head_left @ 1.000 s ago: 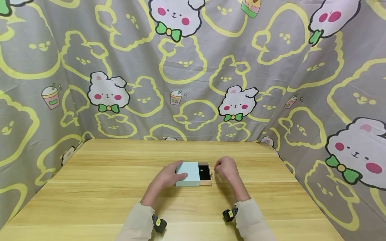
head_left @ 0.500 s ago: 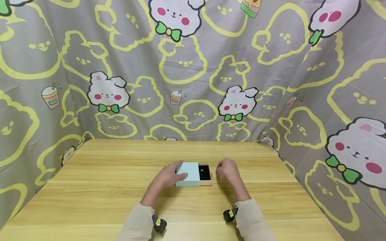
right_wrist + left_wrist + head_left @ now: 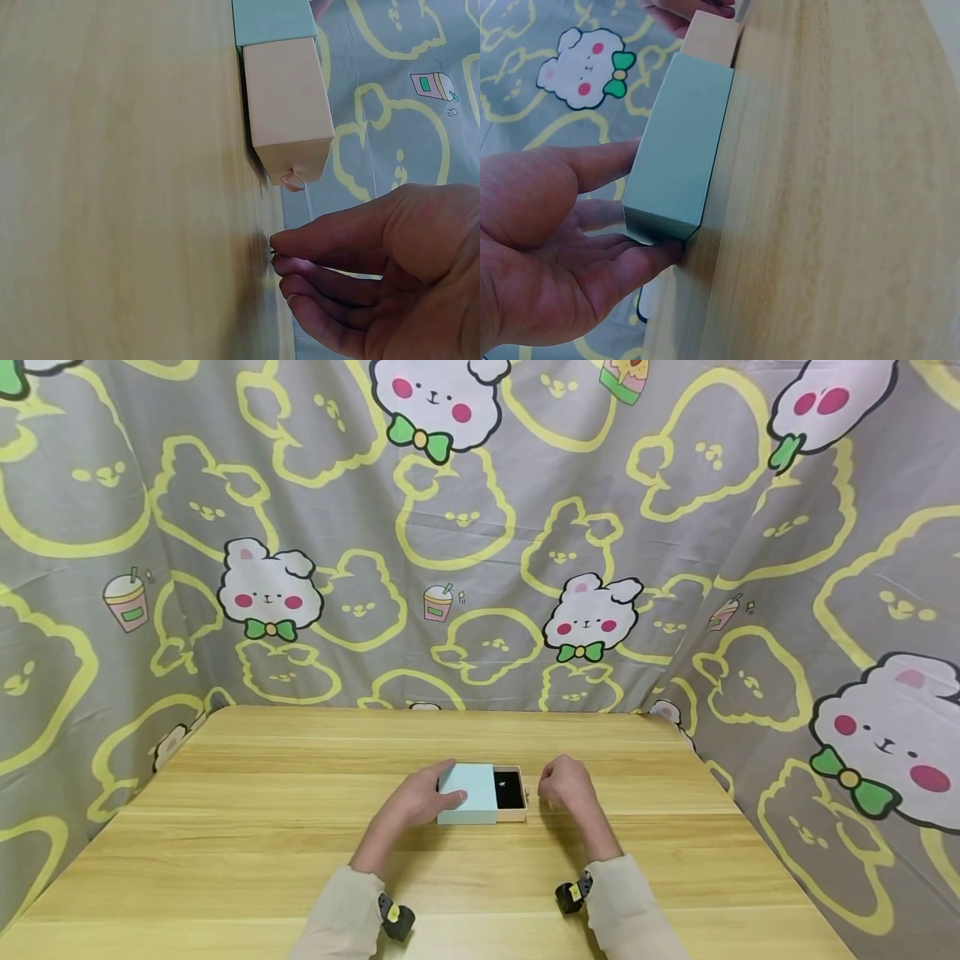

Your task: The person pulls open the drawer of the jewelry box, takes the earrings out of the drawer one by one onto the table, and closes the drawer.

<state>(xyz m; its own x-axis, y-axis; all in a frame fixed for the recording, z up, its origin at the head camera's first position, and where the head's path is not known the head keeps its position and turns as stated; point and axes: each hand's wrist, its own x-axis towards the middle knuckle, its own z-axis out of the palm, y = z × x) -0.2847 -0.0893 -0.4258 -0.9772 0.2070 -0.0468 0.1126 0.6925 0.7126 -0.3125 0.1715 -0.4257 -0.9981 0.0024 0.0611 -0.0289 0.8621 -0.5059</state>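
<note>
A jewelry box (image 3: 467,787) with a light blue sleeve lies on the table, its peach drawer (image 3: 512,815) pulled partway out to the right. On the drawer's black lining sits a small silvery star-shaped piece (image 3: 502,784). My left hand (image 3: 416,795) grips the sleeve at its left end, thumb over the top. Just right of the drawer, apart from it, is my right hand (image 3: 567,782). In the right wrist view its thumb and forefinger pinch a tiny metallic piece (image 3: 275,255), perhaps an earring, too small to make out. A ribbon pull loop (image 3: 292,180) hangs from the drawer's end.
The wooden table (image 3: 300,860) stretches around the box on all sides. A grey patterned curtain (image 3: 480,568) hangs along its back and both sides. A small black camera (image 3: 396,920) is strapped at the left wrist, another (image 3: 570,896) at the right.
My right hand has shifted slightly to the right and nearer to me, away from the drawer. The left hand and the box have stayed in place.
</note>
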